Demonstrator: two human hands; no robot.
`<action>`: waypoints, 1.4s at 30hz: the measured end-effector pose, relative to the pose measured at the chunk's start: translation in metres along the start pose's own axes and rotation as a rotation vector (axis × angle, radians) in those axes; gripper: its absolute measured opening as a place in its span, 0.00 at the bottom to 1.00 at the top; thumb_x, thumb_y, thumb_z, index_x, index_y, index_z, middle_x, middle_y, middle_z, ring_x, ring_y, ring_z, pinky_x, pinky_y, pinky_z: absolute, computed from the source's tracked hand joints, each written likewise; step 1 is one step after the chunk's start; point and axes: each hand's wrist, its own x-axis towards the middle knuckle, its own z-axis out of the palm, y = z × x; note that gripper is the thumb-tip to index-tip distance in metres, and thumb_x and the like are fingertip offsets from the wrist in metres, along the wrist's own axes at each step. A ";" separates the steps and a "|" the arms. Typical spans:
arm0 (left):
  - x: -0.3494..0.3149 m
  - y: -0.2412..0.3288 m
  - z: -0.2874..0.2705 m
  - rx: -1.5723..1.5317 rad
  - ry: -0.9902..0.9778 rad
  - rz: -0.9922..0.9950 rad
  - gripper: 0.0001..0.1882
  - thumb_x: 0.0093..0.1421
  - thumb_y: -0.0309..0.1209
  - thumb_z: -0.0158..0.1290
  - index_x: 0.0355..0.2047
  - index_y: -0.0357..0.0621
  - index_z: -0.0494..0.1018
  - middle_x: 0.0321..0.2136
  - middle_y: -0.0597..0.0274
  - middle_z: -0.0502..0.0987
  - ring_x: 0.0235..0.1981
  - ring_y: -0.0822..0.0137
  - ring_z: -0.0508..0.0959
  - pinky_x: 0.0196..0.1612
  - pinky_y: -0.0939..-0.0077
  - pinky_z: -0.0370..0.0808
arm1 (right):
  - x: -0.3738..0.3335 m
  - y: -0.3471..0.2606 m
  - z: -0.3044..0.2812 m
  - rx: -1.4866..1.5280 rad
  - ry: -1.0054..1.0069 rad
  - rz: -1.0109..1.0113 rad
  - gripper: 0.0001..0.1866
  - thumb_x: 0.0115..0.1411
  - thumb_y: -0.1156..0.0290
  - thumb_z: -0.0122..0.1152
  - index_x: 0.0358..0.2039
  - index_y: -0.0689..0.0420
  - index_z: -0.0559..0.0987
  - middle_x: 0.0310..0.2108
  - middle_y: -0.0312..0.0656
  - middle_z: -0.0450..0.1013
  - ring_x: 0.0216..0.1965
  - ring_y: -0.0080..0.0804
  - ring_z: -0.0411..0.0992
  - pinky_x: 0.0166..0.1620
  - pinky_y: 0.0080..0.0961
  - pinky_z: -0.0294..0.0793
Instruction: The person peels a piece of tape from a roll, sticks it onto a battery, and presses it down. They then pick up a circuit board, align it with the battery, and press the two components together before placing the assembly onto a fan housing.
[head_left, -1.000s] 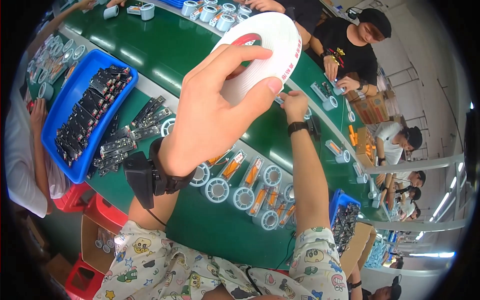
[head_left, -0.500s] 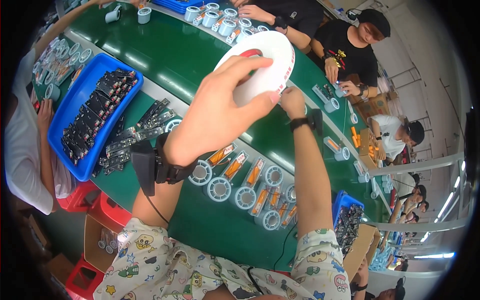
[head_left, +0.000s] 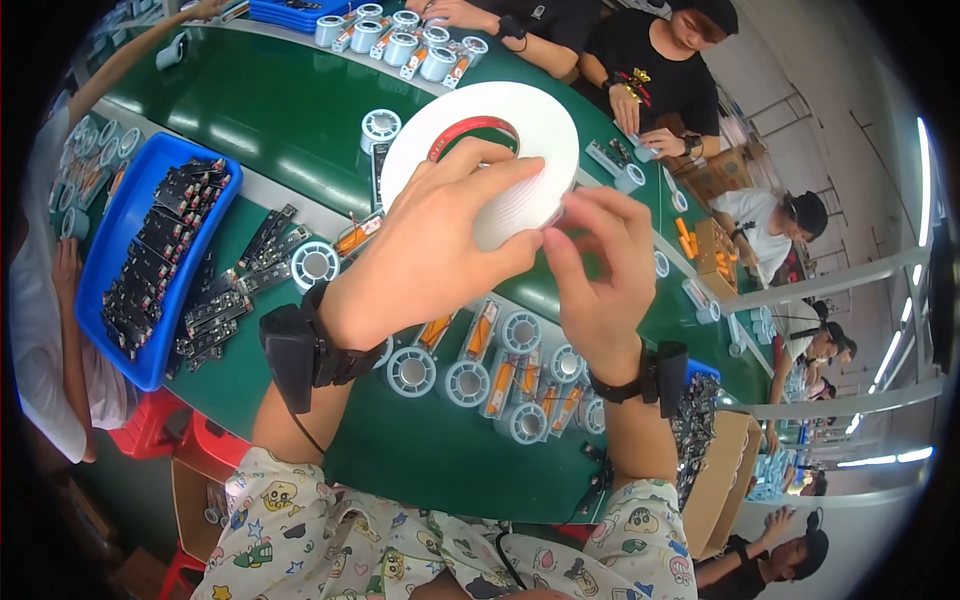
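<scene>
A large white roll of tape (head_left: 545, 120) with a red inner core is held up over the green bench. My left hand (head_left: 430, 240) grips it, fingers across its face and thumb at the lower edge. My right hand (head_left: 608, 285) is closed at the roll's lower right edge, thumb and forefinger bent against it; whether a loose tape end lies between them I cannot tell. Below my hands stand several light-blue round housings (head_left: 467, 383) with clear bodies and orange strips inside. My forearms cover part of that row.
To the left, a blue bin (head_left: 95, 315) holds black electronic modules (head_left: 170, 240), with more loose beside it. A green conveyor belt (head_left: 270, 95) runs beyond a metal rail. Co-workers sit across it and at the left. A cardboard box (head_left: 722, 475) stands at the lower right.
The roll has turned to show more of its face and red core. My right hand has come round from behind its edge, fingers now facing it. The whole view has shifted slightly.
</scene>
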 end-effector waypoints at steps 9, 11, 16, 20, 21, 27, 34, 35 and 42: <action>-0.002 -0.005 0.015 -0.051 -0.158 -0.022 0.24 0.58 0.28 0.61 0.54 0.35 0.76 0.50 0.46 0.77 0.54 0.49 0.77 0.57 0.63 0.73 | -0.024 0.009 -0.020 0.218 -0.038 0.051 0.14 0.54 0.88 0.69 0.39 0.61 0.77 0.42 0.47 0.76 0.42 0.31 0.76 0.41 0.24 0.78; -0.001 -0.005 0.017 -0.083 -0.182 -0.031 0.23 0.58 0.28 0.61 0.54 0.35 0.76 0.49 0.46 0.77 0.53 0.50 0.77 0.56 0.63 0.73 | -0.025 0.005 -0.023 0.180 -0.055 0.032 0.16 0.55 0.88 0.69 0.41 0.59 0.75 0.39 0.46 0.77 0.42 0.31 0.76 0.42 0.25 0.77; 0.000 -0.009 0.022 -0.185 -0.178 0.023 0.22 0.59 0.27 0.60 0.54 0.34 0.76 0.51 0.46 0.77 0.54 0.53 0.78 0.56 0.66 0.73 | -0.029 -0.003 -0.029 0.170 -0.011 -0.175 0.14 0.56 0.85 0.69 0.37 0.60 0.72 0.36 0.46 0.78 0.31 0.29 0.75 0.33 0.21 0.75; 0.004 -0.012 0.017 -0.137 0.014 0.035 0.22 0.60 0.27 0.60 0.54 0.33 0.75 0.52 0.45 0.77 0.54 0.55 0.77 0.57 0.67 0.73 | -0.029 0.029 -0.034 0.407 0.398 0.143 0.19 0.59 0.81 0.67 0.46 0.54 0.68 0.36 0.42 0.76 0.27 0.22 0.69 0.29 0.21 0.68; 0.006 -0.012 0.013 -0.148 0.064 -0.041 0.21 0.61 0.27 0.60 0.54 0.33 0.75 0.52 0.45 0.77 0.54 0.56 0.77 0.57 0.67 0.72 | -0.024 0.064 -0.040 0.353 0.391 0.332 0.18 0.60 0.80 0.67 0.45 0.55 0.68 0.35 0.41 0.76 0.28 0.21 0.70 0.28 0.20 0.67; 0.004 -0.006 0.010 -0.184 0.068 -0.048 0.21 0.62 0.28 0.60 0.55 0.33 0.75 0.53 0.44 0.77 0.54 0.57 0.77 0.58 0.68 0.72 | -0.035 0.248 -0.048 0.112 0.203 1.033 0.22 0.52 0.79 0.70 0.46 0.63 0.70 0.27 0.42 0.76 0.24 0.24 0.71 0.27 0.21 0.69; 0.002 -0.006 0.008 -0.087 0.078 -0.069 0.22 0.61 0.30 0.61 0.55 0.34 0.75 0.53 0.43 0.77 0.54 0.55 0.78 0.58 0.68 0.71 | -0.048 0.301 -0.022 0.043 0.039 1.081 0.22 0.50 0.74 0.74 0.44 0.64 0.74 0.28 0.47 0.79 0.26 0.31 0.78 0.30 0.28 0.74; 0.002 -0.006 0.008 -0.084 0.078 -0.072 0.22 0.61 0.30 0.61 0.55 0.34 0.75 0.53 0.43 0.77 0.54 0.55 0.78 0.58 0.68 0.71 | -0.047 0.302 -0.020 0.046 0.036 1.082 0.22 0.50 0.74 0.74 0.44 0.64 0.74 0.28 0.47 0.79 0.26 0.31 0.78 0.30 0.28 0.74; 0.005 -0.006 0.011 -0.069 0.053 -0.086 0.23 0.61 0.31 0.61 0.55 0.35 0.75 0.54 0.43 0.77 0.53 0.56 0.78 0.58 0.68 0.72 | -0.024 0.303 -0.011 -0.720 -0.428 0.790 0.27 0.50 0.57 0.75 0.41 0.67 0.78 0.32 0.56 0.81 0.35 0.50 0.82 0.43 0.39 0.79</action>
